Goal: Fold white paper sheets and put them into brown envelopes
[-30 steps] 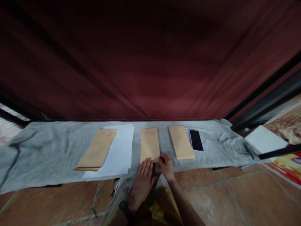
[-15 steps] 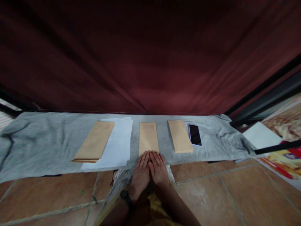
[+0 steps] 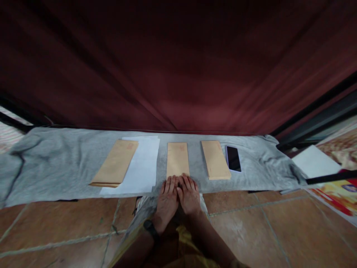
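A brown paper envelope (image 3: 177, 160) lies flat in the middle of the grey cloth. My left hand (image 3: 168, 195) rests palm down on its near end, fingers stretched out. Beside it my right hand (image 3: 189, 194) also lies flat, covering the other near corner; neither hand grips anything. Under my hands the envelope's near edge is hidden. To the right sits a neat stack of brown envelopes (image 3: 215, 160). On the left, another pile of brown envelopes (image 3: 115, 163) overlaps several sheets of white paper (image 3: 143, 163).
A phone (image 3: 233, 158) with a dark screen lies right of the envelope stack. Grey cloth (image 3: 69, 163) covers the long narrow surface, with a dark red curtain (image 3: 178, 93) behind it. A white board (image 3: 315, 162) and a colourful printed package (image 3: 337, 193) are at far right.
Both hands have shifted slightly, the fingers spreading a little more on the envelope's near end. The whole view has moved slightly; the envelopes, paper and phone keep their places on the cloth.
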Available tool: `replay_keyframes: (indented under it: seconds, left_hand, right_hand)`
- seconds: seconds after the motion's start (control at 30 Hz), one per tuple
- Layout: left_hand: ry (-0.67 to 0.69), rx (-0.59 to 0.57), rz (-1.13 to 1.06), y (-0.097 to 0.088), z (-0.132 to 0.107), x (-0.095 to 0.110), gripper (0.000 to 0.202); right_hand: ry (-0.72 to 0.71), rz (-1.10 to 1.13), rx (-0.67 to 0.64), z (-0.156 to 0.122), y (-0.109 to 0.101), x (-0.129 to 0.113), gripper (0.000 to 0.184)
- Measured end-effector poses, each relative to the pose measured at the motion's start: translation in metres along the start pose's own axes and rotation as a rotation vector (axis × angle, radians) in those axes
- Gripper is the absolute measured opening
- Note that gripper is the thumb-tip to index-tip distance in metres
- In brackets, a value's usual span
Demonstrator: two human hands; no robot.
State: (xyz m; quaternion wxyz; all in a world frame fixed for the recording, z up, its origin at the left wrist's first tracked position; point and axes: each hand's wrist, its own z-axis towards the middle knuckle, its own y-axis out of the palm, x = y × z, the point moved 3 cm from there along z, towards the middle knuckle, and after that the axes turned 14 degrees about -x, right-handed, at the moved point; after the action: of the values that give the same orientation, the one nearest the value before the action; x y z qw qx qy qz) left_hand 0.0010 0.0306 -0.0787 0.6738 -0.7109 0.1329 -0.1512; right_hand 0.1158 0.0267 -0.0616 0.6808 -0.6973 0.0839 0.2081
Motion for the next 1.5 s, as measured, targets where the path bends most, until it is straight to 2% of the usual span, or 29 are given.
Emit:
replay_keyframes:
  seconds: [0.17,0.57,0.67,0.83,1.0,1.17,1.33,1.5]
  left_hand:
    - [-0.030,-0.035,-0.064,-0.006,-0.005,-0.007,0.063]
    - [-0.108,0.059,-0.068,-0.013,-0.015,-0.015,0.068]
    - [-0.096,0.064,-0.038,-0.015,-0.014,-0.009,0.069]
    - [0.054,0.041,-0.021,-0.015,-0.002,0.012,0.064]
    - [0.078,0.011,0.036,-0.012,0.008,0.023,0.058]
    - [0.013,-0.020,0.091,-0.009,0.004,0.017,0.060]
    - [-0.009,-0.078,0.115,-0.010,-0.002,0.008,0.071]
    - [0.006,-0.087,0.177,-0.011,-0.004,0.006,0.064]
  right_hand:
    - [0.008,-0.027,0.000,-0.009,0.005,0.013,0.047]
    - [-0.001,-0.071,0.059,-0.016,0.012,0.030,0.051]
    - [-0.017,-0.081,0.089,-0.016,0.014,0.031,0.052]
    - [-0.035,-0.118,0.102,-0.016,0.013,0.030,0.050]
    - [-0.046,-0.131,0.091,-0.016,0.012,0.031,0.050]
    - [-0.057,-0.119,0.108,-0.017,0.014,0.032,0.051]
    - [-0.075,-0.093,0.106,-0.018,0.013,0.033,0.051]
    - [-0.062,-0.080,0.095,-0.017,0.009,0.032,0.049]
